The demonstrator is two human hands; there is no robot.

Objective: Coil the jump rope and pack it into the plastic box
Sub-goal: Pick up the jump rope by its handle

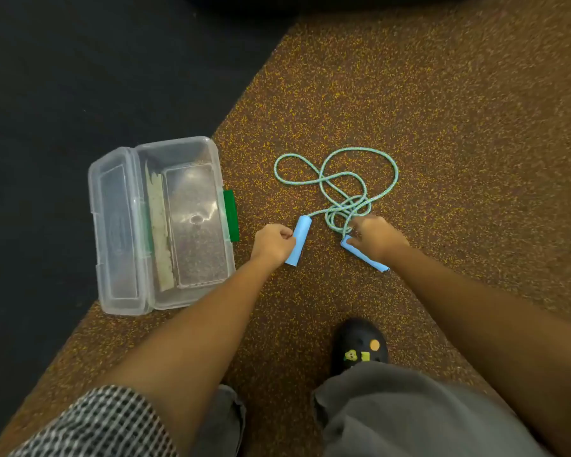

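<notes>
A jump rope with a pale green-blue cord [337,179] lies in loose tangled loops on the brown speckled floor. It has two light blue handles. My left hand [272,242] is closed on the left handle [299,239], which lies on the floor. My right hand [376,237] grips the right handle [365,253] near where the cord joins it. The clear plastic box [192,222] stands open to the left of my left hand, its lid [116,232] folded out flat and a green latch [230,215] on its right side. Nothing lies inside the box.
The box sits at the border between the brown speckled floor [442,110] and a dark mat [63,77] on the left. My black shoe [360,344] with small charms stands just below the rope handles. Grey trouser legs fill the bottom edge.
</notes>
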